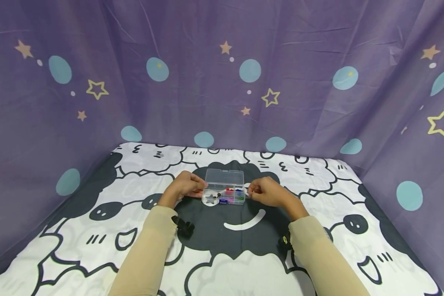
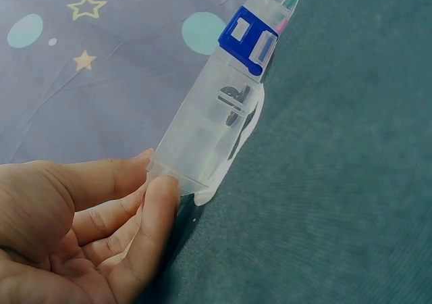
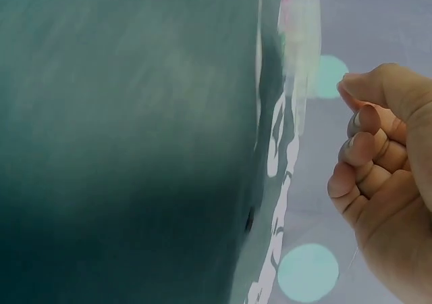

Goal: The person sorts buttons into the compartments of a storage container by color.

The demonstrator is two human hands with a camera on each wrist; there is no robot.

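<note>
A clear plastic compartment box [image 1: 225, 176] lies on the dark patch of the cloth, its see-through lid raised at the back. Small red, blue, green and pink pieces fill its right-hand compartments. My left hand [image 1: 188, 183] holds the box's left end, thumb and fingertips pinching the corner in the left wrist view. A blue latch [image 2: 248, 42] shows on the front side. My right hand [image 1: 264, 191] is at the right end of the box, fingers curled in. In the right wrist view, the thumb [image 3: 368, 86] meets the index finger with nothing visible between them.
The table is covered by a black and white cloth [image 1: 244, 267] printed with cartoon sheep. A purple curtain [image 1: 192, 24] with stars and blue dots hangs behind and at both sides. Dark straps [image 1: 185, 227] sit at the wrists.
</note>
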